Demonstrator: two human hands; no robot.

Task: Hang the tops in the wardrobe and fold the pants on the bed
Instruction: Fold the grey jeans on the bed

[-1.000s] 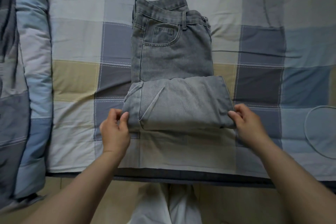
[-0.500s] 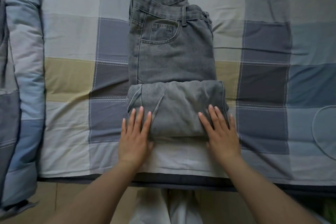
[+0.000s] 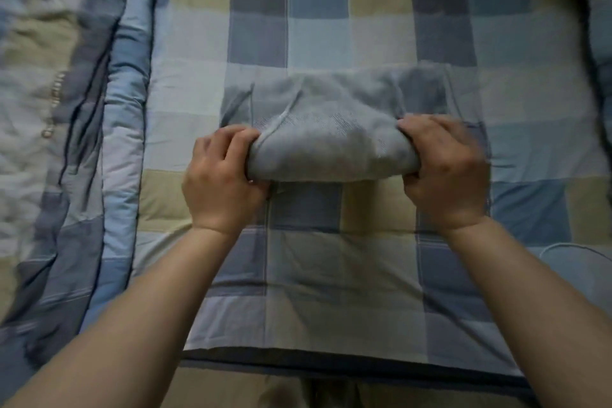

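The grey jeans (image 3: 331,129) lie folded into a compact bundle in the middle of the checked bed sheet (image 3: 331,258). The waistband and pocket are hidden under the fold. My left hand (image 3: 222,182) grips the bundle's near left corner, fingers curled over the top and thumb below. My right hand (image 3: 443,169) grips the near right corner the same way. The near edge of the bundle is lifted slightly off the sheet. The picture is blurred by motion.
A rumpled quilt (image 3: 66,142) in blue, grey and cream checks runs along the left side of the bed. A pillow edge (image 3: 596,10) shows at the far right. The bed's front edge (image 3: 331,364) is near me, with floor below.
The rolled lower part of the jeans has been folded up over the waistband half. My hands went from lying flat on the fold to gripping its two near corners. The view moved forward over the bed.
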